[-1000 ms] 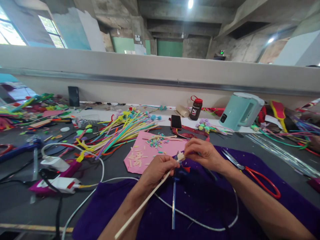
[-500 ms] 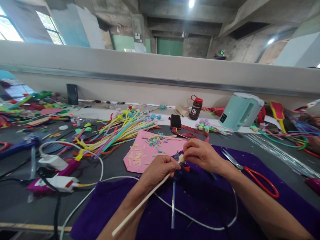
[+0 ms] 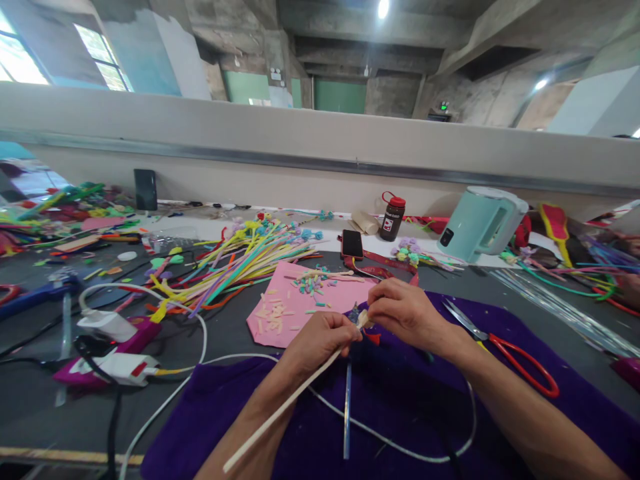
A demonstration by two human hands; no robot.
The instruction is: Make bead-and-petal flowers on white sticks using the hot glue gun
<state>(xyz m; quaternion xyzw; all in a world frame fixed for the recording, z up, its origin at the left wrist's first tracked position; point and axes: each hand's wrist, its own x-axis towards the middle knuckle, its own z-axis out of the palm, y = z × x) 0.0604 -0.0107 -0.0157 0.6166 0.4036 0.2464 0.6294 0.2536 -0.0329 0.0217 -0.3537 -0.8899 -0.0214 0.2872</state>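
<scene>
My left hand [image 3: 327, 337] pinches a long cream stick [image 3: 283, 408] near its upper end, and the stick slants down to the lower left over my forearm. At that end is a small cream tip [image 3: 363, 319]. My right hand [image 3: 397, 310] has its fingers closed against the tip from the right. Beneath my hands a glue gun seems to stand, mostly hidden, with a clear glue stick [image 3: 347, 420] pointing down. Behind lies a pink sheet [image 3: 260, 313] with small cream and coloured pieces on it.
Red-handled scissors [image 3: 523, 363] lie on purple cloth [image 3: 500, 320] at the right. Farther back are a phone [image 3: 351, 244], a bottle [image 3: 391, 219] and a mint kettle [image 3: 480, 223]. Coloured stems [image 3: 250, 260], a power strip [image 3: 137, 337] and a white cable [image 3: 204, 333] are at the left.
My right fingers have shifted slightly at the cream tip. My left hand and the long stick are almost where they were.
</scene>
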